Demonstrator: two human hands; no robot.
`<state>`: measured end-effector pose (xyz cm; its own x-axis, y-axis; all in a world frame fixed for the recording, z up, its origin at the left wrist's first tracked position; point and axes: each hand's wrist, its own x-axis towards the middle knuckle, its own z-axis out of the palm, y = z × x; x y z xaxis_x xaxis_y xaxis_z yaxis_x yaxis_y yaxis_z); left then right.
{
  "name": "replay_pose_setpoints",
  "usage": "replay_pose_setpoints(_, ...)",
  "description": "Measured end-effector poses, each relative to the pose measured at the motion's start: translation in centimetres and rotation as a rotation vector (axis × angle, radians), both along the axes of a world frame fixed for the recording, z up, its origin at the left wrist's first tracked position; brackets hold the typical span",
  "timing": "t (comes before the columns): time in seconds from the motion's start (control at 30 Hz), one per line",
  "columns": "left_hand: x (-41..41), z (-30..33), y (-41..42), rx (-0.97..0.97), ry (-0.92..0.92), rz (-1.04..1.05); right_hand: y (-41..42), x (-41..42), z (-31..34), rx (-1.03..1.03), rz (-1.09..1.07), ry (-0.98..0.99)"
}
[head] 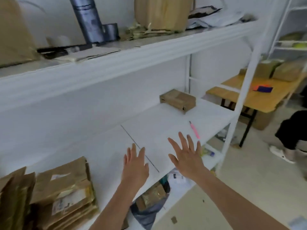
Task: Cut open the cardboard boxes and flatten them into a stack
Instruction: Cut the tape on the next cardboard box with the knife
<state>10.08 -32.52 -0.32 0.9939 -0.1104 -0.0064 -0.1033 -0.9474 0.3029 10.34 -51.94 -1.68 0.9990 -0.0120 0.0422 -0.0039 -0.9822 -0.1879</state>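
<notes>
A small closed cardboard box [177,100] sits at the back right of the white middle shelf [103,153]. A pink utility knife [194,130] lies on the shelf in front of the box, just beyond my right hand. A stack of flattened cardboard boxes [61,193] lies at the shelf's left end. My left hand [135,165] and my right hand [186,155] hover over the shelf with fingers spread, holding nothing.
The upper shelf [116,60] carries a grey tube, a tall cardboard box [163,12] and papers. Bags and boxes sit under the middle shelf. To the right stand a wooden table [259,95] with boxes and a crouching person [292,130].
</notes>
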Motion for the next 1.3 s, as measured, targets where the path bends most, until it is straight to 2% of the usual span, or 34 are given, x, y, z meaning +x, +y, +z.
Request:
replay_pose_setpoints(0.17,3.8,-0.7,-12.3,0.027,0.058,-0.118,-13.1,1.5,-0.1,-0.014,-0.127,0.042)
replay_pose_setpoints(0.27,6.5,-1.2,-17.5,0.047,0.089,-0.168,-18.5,3.2,-0.2,0.010,-0.116,0.040)
replay_pose_setpoints(0.57,19.5,-3.1,-24.9,0.066,0.105,-0.189,-26.5,13.3,-2.2,0.138,-0.153,0.039)
replay_pose_setpoints(0.93,36.9,-7.5,-28.9,0.081,0.250,0.018,-32.2,30.3,-8.3,0.314,-0.112,0.093)
replay_pose_setpoints(1.13,43.1,-9.7,-31.9,-0.029,0.209,0.204,-34.8,39.8,-13.0,0.435,-0.043,0.138)
replay_pose_setpoints(1.2,45.2,-10.4,-32.8,-0.088,0.227,0.315,-35.1,43.3,-14.5,0.468,-0.021,0.158)
replay_pose_setpoints(1.3,47.7,-11.9,-33.5,-0.337,0.228,0.456,-34.9,47.4,-16.4,0.524,-0.008,0.173)
